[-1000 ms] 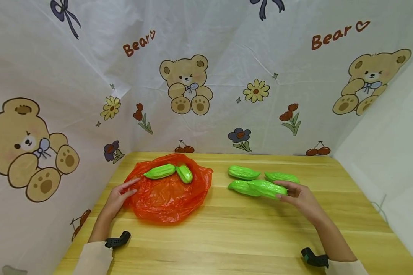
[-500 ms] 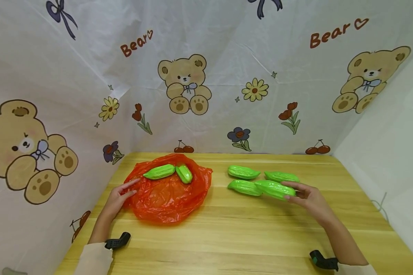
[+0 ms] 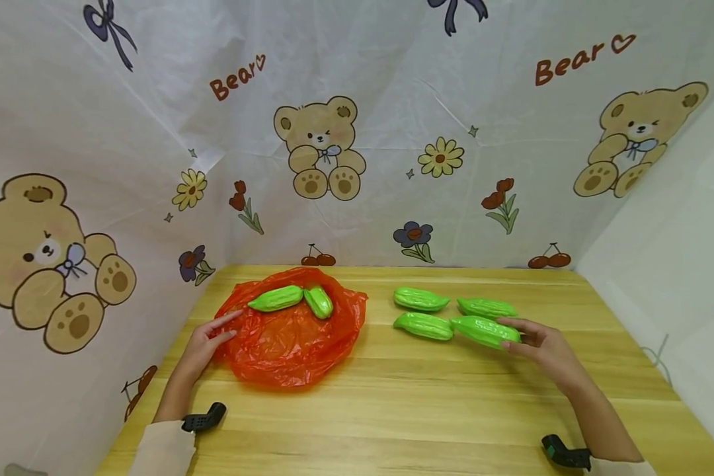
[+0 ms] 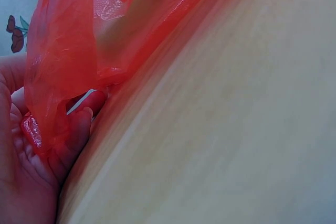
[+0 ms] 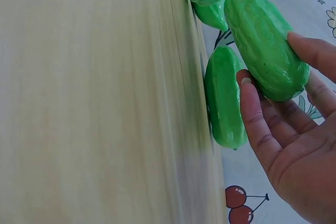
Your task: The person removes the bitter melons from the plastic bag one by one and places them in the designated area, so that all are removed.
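Note:
In the head view a red plastic bag lies spread on the table at left. Two shiny green bitter melons, one lengthwise and one tilted, lie on its far part. My left hand holds the bag's left edge, film running between thumb and fingers in the left wrist view. At right my right hand grips the blunt end of another bitter melon between thumb and fingers, its tip pointing left. Beside it lie three more: a back-left melon, a front-left melon and a back-right melon.
The wooden table ends at a bear-print cloth behind and at left. A white wall stands along the right, with a thin cord near the table's right edge.
My right hand has moved to the right with its bitter melon, which no longer overlaps the front-left one as it did. The left hand and bag look unchanged.

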### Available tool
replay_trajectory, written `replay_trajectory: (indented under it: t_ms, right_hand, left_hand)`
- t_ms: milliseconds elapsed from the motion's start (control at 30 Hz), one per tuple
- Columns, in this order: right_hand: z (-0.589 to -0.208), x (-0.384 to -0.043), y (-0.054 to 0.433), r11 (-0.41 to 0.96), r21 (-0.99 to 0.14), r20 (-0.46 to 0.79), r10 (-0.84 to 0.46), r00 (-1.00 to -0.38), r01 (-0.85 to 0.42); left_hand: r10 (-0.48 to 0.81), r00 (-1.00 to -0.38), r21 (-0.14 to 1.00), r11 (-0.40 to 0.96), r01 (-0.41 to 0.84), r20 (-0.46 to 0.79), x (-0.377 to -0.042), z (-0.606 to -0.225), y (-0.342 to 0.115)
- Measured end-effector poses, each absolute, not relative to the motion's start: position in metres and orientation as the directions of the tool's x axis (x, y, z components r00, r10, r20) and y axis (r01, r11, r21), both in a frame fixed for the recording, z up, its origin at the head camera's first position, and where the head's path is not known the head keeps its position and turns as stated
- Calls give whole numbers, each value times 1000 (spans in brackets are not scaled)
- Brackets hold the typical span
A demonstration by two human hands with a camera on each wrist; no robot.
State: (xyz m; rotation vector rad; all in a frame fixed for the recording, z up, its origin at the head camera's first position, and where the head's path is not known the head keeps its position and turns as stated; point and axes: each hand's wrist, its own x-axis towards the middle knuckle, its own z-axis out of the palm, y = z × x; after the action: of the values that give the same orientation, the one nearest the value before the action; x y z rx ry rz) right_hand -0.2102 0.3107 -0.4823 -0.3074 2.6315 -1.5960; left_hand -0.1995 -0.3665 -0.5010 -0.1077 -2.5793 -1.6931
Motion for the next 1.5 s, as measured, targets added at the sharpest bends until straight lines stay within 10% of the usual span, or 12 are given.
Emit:
replay_trajectory:
  t_ms: [1500]
  right_hand:
    - [-500, -213, 332, 447, -890, 2, -190, -982, -89]
  left_hand:
    - [17, -994, 902, 419, 102, 104, -216, -535, -384]
